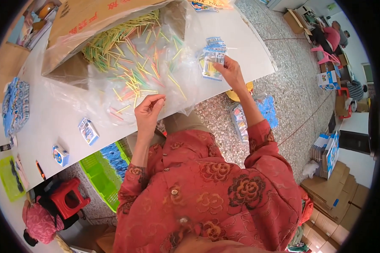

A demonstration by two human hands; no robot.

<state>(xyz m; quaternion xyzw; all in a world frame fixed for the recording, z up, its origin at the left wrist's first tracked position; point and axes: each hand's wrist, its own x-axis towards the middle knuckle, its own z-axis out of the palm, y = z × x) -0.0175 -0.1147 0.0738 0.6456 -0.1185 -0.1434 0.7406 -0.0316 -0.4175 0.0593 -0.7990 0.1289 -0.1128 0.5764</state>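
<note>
Head view: what is each hand gripping?

— The right hand (232, 74) pinches a clear-and-blue packet (209, 69) from its right side, thumb across the front. I can't tell whether it is lifted or resting on the white table (253, 48); more packets (215, 41) lie just beyond it.

— And the left hand (146, 111)?

— Its fingertips meet in a narrow pinch beside the nearest of the thin coloured sticks (103, 50). Whether one is between them, I can't tell.

— Where are those sticks?

— Heaped in the mouth of the cardboard box (74, 27) and scattered over the plastic sheeting (182, 95).

— This looks like picking sticks out; how is it done well?

— I'd take loose ones at the near edge, by one end, lifting clear of crossed neighbours. A light right-hand pinch should spare the packet a crease.
</note>
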